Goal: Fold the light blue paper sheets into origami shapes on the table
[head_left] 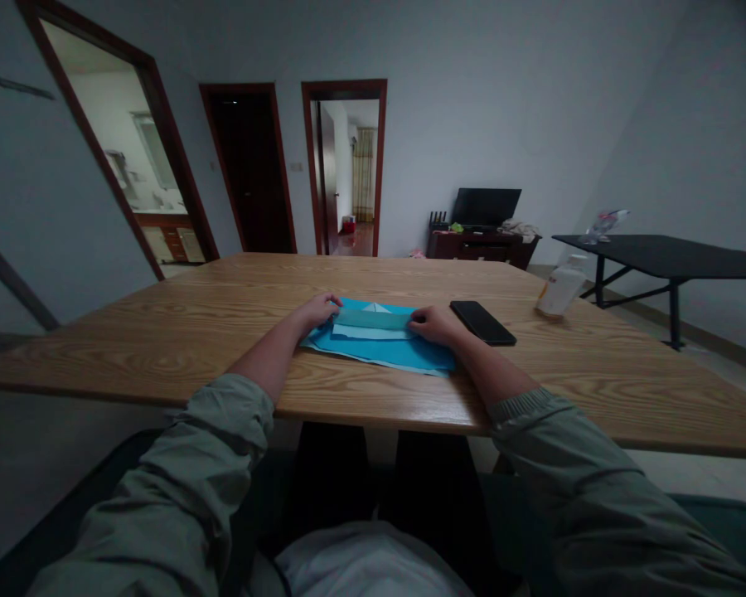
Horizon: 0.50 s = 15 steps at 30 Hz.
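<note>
A folded sheet of paper [373,320], teal with a pale strip along its near edge and a white triangular tip on its far side, lies over bright blue sheets of paper [390,351] on the table. My left hand [319,310] pinches the folded sheet at its left end, fingers curled. At the right end, my right hand [433,324] is closed on the same sheet with thumb and fingers together. The fingertips of both hands are partly hidden by the paper and the knuckles.
To the right of the paper lies a black phone [482,322]. A clear plastic bottle [561,288] stands farther right on the wooden table [224,307]. Beyond are a black folding table [677,253] and a television [486,207] on a low cabinet.
</note>
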Tool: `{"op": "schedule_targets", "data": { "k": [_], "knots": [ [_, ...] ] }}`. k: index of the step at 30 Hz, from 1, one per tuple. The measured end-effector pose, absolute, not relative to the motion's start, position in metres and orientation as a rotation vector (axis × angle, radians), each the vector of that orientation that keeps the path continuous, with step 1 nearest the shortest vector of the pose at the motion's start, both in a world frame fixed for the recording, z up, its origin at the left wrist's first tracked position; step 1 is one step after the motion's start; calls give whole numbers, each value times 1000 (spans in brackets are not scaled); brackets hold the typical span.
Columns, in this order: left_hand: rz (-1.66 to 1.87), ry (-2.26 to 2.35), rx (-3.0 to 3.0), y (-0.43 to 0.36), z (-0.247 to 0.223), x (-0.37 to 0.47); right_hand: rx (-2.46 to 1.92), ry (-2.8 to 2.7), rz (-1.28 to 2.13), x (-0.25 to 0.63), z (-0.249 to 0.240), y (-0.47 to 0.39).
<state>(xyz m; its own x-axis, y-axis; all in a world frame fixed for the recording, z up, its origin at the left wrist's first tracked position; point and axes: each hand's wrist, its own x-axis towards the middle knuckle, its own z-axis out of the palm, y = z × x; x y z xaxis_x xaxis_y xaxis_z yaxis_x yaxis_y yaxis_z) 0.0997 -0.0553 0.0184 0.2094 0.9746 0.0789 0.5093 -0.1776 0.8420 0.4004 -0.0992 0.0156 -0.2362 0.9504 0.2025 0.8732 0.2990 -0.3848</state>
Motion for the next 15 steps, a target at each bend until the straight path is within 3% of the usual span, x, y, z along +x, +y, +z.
{"op": "schedule_targets", "data": {
  "k": [15],
  "knots": [
    [876, 1358, 1879, -44, 11, 93, -1602, -2181, 256, 403, 10, -92]
  ]
}}
